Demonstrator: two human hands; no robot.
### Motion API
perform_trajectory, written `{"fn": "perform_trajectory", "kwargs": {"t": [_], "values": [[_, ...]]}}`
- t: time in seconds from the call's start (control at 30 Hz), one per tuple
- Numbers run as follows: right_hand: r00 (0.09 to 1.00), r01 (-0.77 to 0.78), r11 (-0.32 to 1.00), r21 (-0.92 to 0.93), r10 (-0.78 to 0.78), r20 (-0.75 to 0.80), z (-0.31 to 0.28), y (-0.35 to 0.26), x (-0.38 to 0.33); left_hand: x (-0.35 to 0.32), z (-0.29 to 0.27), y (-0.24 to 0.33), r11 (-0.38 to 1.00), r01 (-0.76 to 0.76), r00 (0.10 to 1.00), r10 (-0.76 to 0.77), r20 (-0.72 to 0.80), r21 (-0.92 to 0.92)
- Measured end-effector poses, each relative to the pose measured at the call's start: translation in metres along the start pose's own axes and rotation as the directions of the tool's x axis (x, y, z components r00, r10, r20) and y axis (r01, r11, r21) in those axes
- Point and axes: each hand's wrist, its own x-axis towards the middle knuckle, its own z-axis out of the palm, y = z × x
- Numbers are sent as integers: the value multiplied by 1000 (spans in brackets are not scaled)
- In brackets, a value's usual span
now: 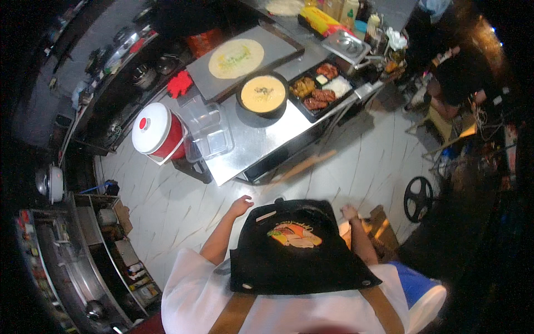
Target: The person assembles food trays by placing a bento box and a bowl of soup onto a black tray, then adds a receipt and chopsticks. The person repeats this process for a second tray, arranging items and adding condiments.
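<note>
Pale floor point(183, 222) lies beneath left hand point(241, 206), grip loosely open, and blurred right hand point(349, 212), grip impossible to tell

The apron point(306, 264) is black with a mostly orange print point(295, 235) and brown straps point(233, 314). The floor point(178, 217) is white with brown streaks. The cooler point(173, 136) is red, its lid point(156, 138) white. The soup point(261, 101) is yellow with dark flecks, its bowl point(242, 107) black. The flatbread point(218, 62) is cream, green-specked mid-surface. The rice point(338, 86) is white.
</note>
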Motion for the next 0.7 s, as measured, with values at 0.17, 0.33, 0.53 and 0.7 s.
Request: {"fn": "perform_trajectory", "kwargs": {"t": [0.17,0.33,0.53,0.7], "values": [[995,-83,838,540,101,-4,-97,-128,31,-27,2,-74,988,32,999,-34,11,151],[982,-65,883,466,-26,185,-104,-182,48,-62,22,-85,945,295,942,-313,124,144],[978,-85,902,423,-6,209,-70,-157,48,-36,12,-105,987,6,981,-37,189,163],[948,-319,799,510,260,185,-73,-106,9,10,-9,-86,974,-4,981,-40,188,225]]}}
